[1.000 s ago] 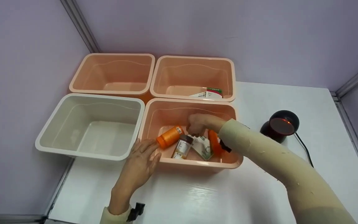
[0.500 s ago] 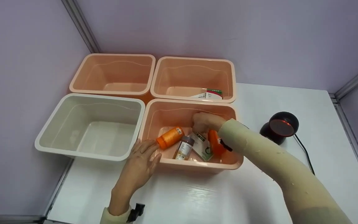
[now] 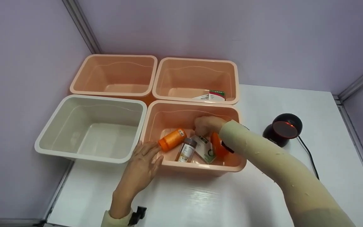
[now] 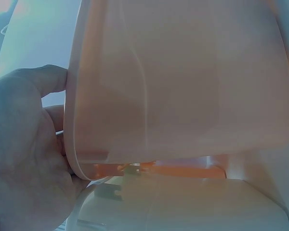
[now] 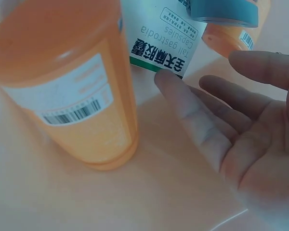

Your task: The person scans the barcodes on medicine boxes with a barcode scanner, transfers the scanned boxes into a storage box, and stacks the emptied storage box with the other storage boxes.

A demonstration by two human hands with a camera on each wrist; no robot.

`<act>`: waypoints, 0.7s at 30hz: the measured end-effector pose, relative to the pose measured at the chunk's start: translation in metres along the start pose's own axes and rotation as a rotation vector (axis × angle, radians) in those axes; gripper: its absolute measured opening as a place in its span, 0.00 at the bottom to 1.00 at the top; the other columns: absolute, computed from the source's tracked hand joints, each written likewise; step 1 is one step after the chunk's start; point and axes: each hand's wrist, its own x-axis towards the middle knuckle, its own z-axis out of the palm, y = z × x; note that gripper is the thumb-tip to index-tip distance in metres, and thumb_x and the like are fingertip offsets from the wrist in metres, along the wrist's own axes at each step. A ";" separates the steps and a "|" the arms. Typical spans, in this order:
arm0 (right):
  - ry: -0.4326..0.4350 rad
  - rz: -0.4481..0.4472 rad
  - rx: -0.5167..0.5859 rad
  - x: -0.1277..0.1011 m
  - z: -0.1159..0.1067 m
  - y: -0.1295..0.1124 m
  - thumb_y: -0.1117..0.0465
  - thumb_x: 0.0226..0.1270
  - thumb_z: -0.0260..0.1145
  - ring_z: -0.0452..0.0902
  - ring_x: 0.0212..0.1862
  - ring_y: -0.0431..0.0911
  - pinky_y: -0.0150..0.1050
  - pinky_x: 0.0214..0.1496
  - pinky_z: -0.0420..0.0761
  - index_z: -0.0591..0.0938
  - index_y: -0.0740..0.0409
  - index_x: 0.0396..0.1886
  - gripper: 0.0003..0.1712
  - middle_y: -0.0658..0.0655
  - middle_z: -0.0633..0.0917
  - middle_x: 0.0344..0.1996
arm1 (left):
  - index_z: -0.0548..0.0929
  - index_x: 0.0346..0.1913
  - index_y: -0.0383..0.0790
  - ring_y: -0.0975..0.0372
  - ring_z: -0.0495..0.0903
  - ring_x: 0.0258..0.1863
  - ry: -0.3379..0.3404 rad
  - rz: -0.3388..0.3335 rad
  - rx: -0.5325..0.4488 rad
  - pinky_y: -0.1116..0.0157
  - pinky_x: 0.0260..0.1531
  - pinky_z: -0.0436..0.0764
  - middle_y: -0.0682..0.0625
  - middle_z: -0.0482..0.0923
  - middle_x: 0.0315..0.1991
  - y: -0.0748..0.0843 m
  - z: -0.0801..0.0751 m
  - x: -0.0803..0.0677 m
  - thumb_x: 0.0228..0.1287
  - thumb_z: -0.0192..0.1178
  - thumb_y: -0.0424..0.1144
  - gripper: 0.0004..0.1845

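Observation:
Inside the front peach tub (image 3: 200, 167), my right hand (image 3: 205, 125) reaches low at the far end of a flat white and green capsule box (image 3: 205, 150). The right wrist view has its fingers loosely extended, one fingertip right at the edge of the box (image 5: 166, 41), nothing gripped. An orange bottle (image 3: 217, 145) stands near that wrist, partly hidden by the sleeve. Left of the box lie a dark-lidded jar (image 3: 187, 150) and another orange bottle (image 3: 172, 139). My left hand (image 3: 142, 162) rests on the tub's front left corner, thumb touching the rim in the left wrist view.
A pale grey tub (image 3: 90, 156) stands left of the peach one. Behind are two more peach tubs, a left one (image 3: 113, 94) and a right one (image 3: 197, 61) with small boxes (image 3: 216, 95) inside. A black scanner-like device (image 3: 286, 126) with a cable stands at right.
My right hand has shifted slightly right and back from the capsule box, baring more of its printed face. The jar has moved a little. My left hand stays at the corner.

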 end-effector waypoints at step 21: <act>-0.090 -0.021 -0.068 0.001 0.004 -0.003 0.50 0.70 0.51 0.74 0.51 0.52 0.47 0.53 0.79 0.77 0.55 0.56 0.22 0.55 0.75 0.45 | 0.81 0.53 0.43 0.59 0.71 0.63 0.002 0.006 0.015 0.55 0.73 0.54 0.50 0.77 0.58 0.000 0.000 -0.002 0.70 0.49 0.52 0.21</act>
